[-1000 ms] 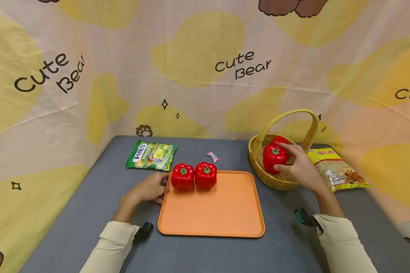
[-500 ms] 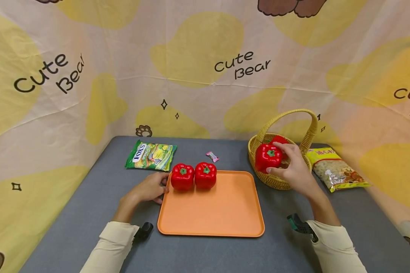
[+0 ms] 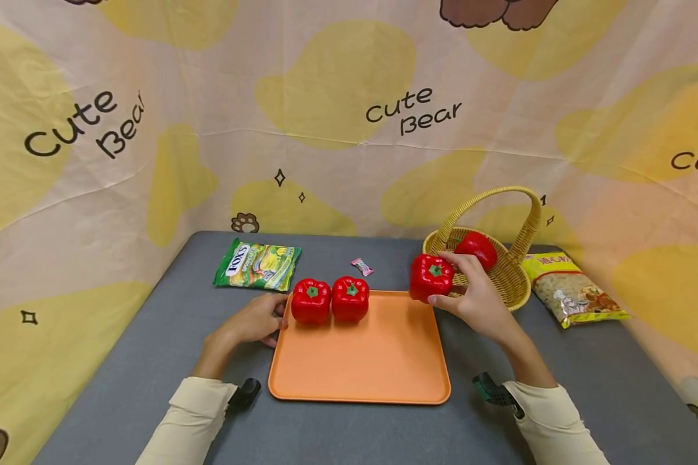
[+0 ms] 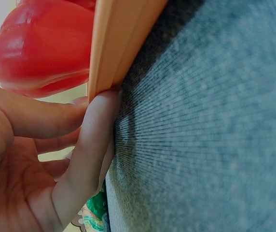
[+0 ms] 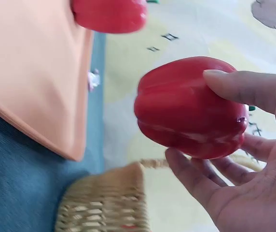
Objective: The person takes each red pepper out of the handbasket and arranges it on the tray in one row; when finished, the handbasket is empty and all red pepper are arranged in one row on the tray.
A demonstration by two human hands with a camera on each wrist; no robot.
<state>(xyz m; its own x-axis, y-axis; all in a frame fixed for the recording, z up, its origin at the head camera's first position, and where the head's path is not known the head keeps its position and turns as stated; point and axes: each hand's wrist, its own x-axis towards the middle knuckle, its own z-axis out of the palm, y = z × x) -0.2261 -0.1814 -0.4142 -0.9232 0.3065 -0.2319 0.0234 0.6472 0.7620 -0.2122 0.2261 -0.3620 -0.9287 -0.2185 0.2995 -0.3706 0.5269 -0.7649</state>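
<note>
Head view. Orange tray sits at the middle of the grey table; two red peppers stand side by side, touching, at the tray's far left corner. Wicker basket stands near the table's far right corner, one red pepper left in it. Right hand grips a third pepper with thumb and fingers curled round it, held in the air just off the tray's far right corner, between tray and basket. Left hand rests on the table against the tray's left edge, fingers loosely bent, holding nothing. Green sweet bag lies near the far left edge, a small wrapped candy beyond the tray, a yellow snack bag right of the basket.

Left wrist view. Fingers lie straight against the tray rim; a pepper sits just above.

Right wrist view. Held pepper is clear of the basket rim; tray corner nearby.

Change: a second ago the held pepper was over the basket; it has since moved left toward the tray. Left hand unmoved.
</note>
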